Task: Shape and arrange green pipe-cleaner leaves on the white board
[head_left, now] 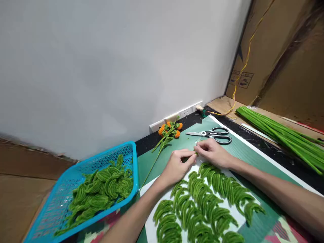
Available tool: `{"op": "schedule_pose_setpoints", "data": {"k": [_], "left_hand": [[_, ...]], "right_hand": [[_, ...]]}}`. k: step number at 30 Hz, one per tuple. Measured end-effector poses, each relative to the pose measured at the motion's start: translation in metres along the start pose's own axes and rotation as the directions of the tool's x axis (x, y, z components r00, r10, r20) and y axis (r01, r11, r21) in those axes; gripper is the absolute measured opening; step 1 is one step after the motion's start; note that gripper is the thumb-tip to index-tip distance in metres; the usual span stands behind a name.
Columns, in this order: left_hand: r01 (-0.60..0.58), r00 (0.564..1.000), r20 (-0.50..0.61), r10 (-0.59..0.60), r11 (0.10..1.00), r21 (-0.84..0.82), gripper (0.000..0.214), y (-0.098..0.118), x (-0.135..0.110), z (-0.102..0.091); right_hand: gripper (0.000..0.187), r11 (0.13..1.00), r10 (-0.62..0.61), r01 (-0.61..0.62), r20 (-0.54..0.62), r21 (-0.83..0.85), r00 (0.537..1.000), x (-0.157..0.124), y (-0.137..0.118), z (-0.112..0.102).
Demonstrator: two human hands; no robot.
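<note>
My left hand (178,166) and my right hand (213,153) meet over the top of a white sheet (186,179), fingertips pinched close together. Between them shows a bit of a small fuzzy green piece (195,153), mostly hidden by the fingers. Below the hands, curved leaves of green pipe cleaner (202,195) lie in several overlapping rows on the sheet. Just beyond my right hand rest scissors (204,133) with grey and black handles, blades slightly apart. Past my left hand lies a stem with orange flower heads (169,130) and green leaves.
A blue plastic basket (136,168) on the left holds a heap of similar green leaves (101,189). Long green stems (278,135) lie bundled at right. Wall sockets (186,113) carry a plug with a yellow cord (249,54). Cardboard (283,60) stands behind the green mat (243,158).
</note>
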State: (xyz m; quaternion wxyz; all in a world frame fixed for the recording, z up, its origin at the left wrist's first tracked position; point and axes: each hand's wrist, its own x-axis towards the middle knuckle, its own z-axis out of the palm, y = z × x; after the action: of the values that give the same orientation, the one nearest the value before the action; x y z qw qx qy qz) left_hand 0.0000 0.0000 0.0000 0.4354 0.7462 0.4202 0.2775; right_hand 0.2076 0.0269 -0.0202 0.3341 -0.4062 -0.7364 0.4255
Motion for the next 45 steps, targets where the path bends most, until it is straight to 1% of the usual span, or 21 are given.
{"op": "schedule_pose_setpoints", "data": {"k": [4, 7, 10, 13, 25, 35, 45], "left_hand": [[0.017, 1.0, -0.012, -0.018, 1.0, -0.024, 0.038, 0.0002, 0.0043, -0.0002], [0.041, 0.999, -0.033, -0.044, 0.996, -0.085, 0.035, -0.0009, 0.0046, 0.0], [0.059, 0.997, -0.039, -0.065, 0.988, -0.14, 0.033, -0.002, 0.0039, 0.0], [0.065, 0.997, -0.037, -0.072, 0.985, -0.161, 0.033, -0.0024, 0.0038, 0.0], [0.062, 0.997, -0.024, -0.067, 0.982, -0.179, 0.033, -0.0013, 0.0041, -0.0005], [0.074, 0.997, -0.003, -0.075, 0.986, -0.15, 0.036, -0.0021, 0.0033, -0.0001], [0.063, 0.998, 0.007, -0.063, 0.994, -0.089, 0.037, 0.0, 0.003, -0.0006]], "right_hand": [[0.049, 0.999, -0.025, 0.025, -0.023, -0.035, 0.999, -0.002, -0.0044, 0.0011], [0.045, 0.997, -0.061, 0.059, -0.062, -0.045, 0.996, -0.004, -0.0078, 0.001], [0.04, 0.996, -0.086, 0.084, -0.059, -0.038, 0.995, -0.0055, -0.0097, 0.0006], [0.04, 0.995, -0.096, 0.094, -0.055, -0.038, 0.994, -0.0063, -0.0102, 0.0002], [0.036, 0.988, -0.126, 0.119, -0.066, -0.101, 0.99, -0.009, -0.0103, 0.0012], [0.034, 0.987, -0.127, 0.12, -0.062, -0.111, 0.99, -0.0077, -0.0104, 0.0021], [0.037, 0.988, -0.105, 0.1, -0.038, -0.117, 0.994, -0.0087, -0.0097, 0.0021]]}}
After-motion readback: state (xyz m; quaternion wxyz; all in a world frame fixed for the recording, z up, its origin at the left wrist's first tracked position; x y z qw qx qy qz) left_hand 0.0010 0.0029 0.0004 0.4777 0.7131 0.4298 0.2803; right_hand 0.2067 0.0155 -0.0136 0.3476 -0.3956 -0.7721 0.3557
